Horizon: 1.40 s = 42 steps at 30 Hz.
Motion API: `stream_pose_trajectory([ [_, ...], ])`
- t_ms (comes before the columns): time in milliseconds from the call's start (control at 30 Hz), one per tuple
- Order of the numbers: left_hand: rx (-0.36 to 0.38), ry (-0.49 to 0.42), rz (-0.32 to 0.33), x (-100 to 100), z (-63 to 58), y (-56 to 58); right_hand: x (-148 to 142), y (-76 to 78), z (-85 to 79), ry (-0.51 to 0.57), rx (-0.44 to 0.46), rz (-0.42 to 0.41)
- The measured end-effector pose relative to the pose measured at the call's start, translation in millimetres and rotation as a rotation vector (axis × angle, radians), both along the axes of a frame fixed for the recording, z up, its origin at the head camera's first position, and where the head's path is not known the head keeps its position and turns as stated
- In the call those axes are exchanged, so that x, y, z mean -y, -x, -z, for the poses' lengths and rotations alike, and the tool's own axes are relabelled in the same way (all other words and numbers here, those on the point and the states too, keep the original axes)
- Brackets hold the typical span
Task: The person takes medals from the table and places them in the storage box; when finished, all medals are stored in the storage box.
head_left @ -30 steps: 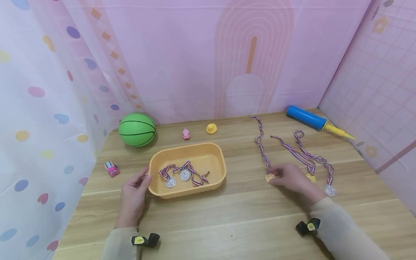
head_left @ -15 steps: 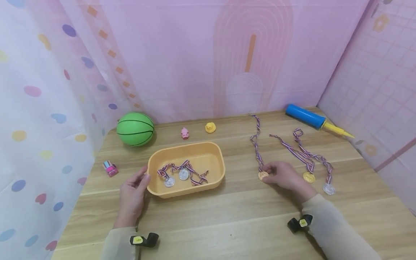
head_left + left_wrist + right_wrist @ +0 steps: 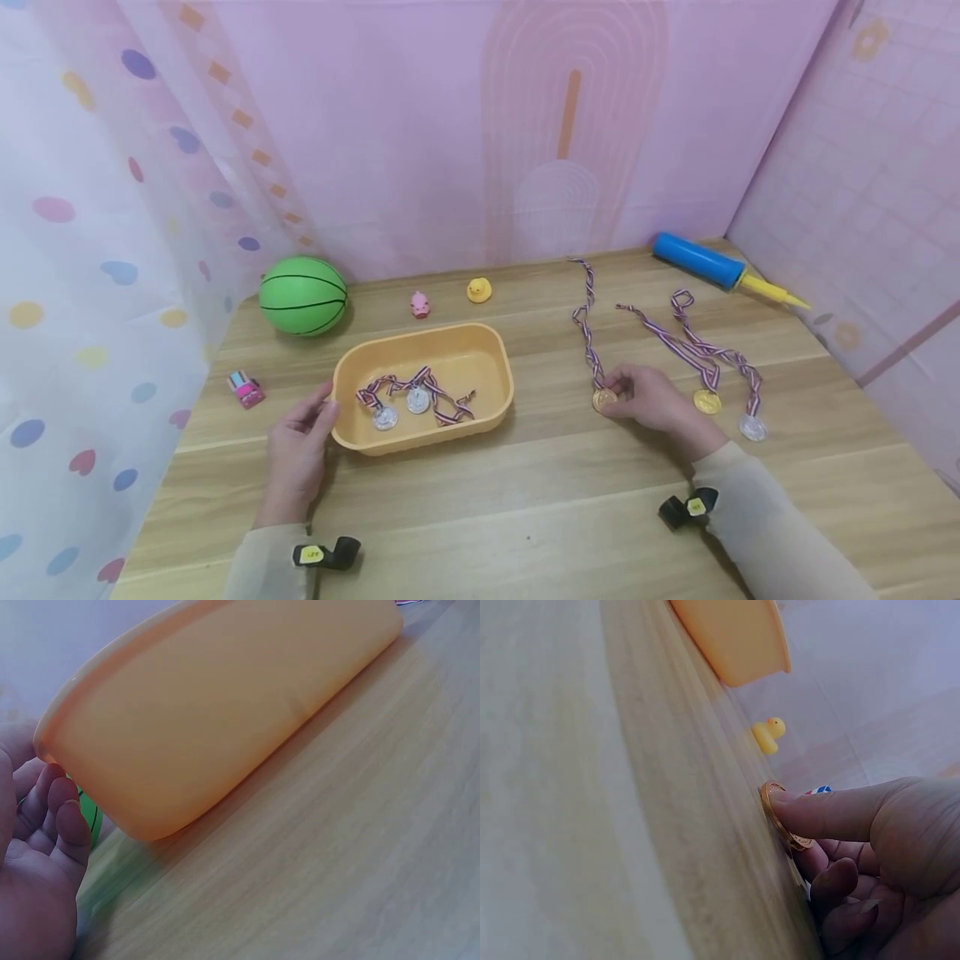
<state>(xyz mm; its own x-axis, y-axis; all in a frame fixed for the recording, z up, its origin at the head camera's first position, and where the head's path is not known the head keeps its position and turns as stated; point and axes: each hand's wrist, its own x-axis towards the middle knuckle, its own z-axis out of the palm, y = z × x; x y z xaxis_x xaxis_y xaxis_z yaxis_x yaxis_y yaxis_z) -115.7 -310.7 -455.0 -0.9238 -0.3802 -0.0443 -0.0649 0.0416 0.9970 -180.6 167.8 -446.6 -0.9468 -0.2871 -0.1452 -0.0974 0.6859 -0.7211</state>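
An orange tray (image 3: 497, 358) sits left of centre on the wooden table and holds two silver medals (image 3: 401, 408) with striped ribbons. My left hand (image 3: 318, 412) rests open against the tray's left end, its fingers beside the tray wall (image 3: 225, 712) in the left wrist view. To the right of the tray, my right hand (image 3: 611, 392) pinches a gold medal (image 3: 602, 402) lying on the table. That medal's ribbon (image 3: 583, 317) trails away toward the back. In the right wrist view, a fingertip (image 3: 795, 814) presses on the gold medal (image 3: 778, 810), whose edge is tilted up off the wood.
A second gold medal (image 3: 707, 402) and a silver medal (image 3: 752, 427) lie right of my right hand. Along the back stand a green ball (image 3: 303, 296), a pink pig toy (image 3: 420, 305), a yellow duck (image 3: 478, 290) and a blue pump (image 3: 701, 260). A small pink toy car (image 3: 246, 389) lies at the left.
My right hand has slid the gold medal a little left toward the tray, bending its ribbon. The left hand has stayed at the tray's end.
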Motion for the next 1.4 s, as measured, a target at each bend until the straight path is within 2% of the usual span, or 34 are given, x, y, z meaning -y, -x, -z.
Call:
stream_pose_trajectory([
  [267, 0.003, 0.004, 0.000, 0.4, -1.3, -0.8, -1.2, -0.2, 0.2, -0.004, -0.011, 0.011],
  [467, 0.024, 0.014, 0.008, 0.5, -0.6, -2.3, -3.2, -0.5, 5.3, 0.053, -0.004, 0.033],
  [800, 0.005, 0.009, -0.011, -0.9, -0.6, -2.1, -4.6, -1.2, 6.4, 0.119, 0.013, 0.077],
  [1000, -0.012, 0.021, 0.007, 0.1, -0.1, -2.5, -5.1, -0.3, 7.2, 0.141, 0.027, 0.090],
  [1400, -0.012, 0.006, -0.004, -1.0, -0.7, -2.0, -8.0, -1.6, 1.8, 0.280, 0.129, 0.148],
])
